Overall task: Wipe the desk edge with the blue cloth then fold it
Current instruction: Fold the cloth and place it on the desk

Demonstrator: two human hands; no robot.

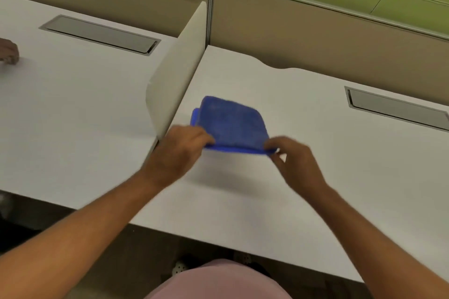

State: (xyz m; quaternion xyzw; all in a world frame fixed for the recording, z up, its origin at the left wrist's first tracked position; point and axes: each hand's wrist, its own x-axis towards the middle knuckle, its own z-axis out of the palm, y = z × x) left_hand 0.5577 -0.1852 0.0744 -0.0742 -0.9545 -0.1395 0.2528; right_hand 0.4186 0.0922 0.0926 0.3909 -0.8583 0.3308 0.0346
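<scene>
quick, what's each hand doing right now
Left hand: closed, pinching the near left corner of the cloth.
Right hand: closed, pinching the cloth's near right corner.

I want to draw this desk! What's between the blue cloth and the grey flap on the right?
Nothing: in the head view, only bare white desk lies between the blue cloth and the grey flap.

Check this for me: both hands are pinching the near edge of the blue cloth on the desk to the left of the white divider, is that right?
Not quite. The head view shows the blue cloth on the desk to the right of the white divider, not the left. The rest holds: the left hand and right hand each pinch its near edge.
</scene>
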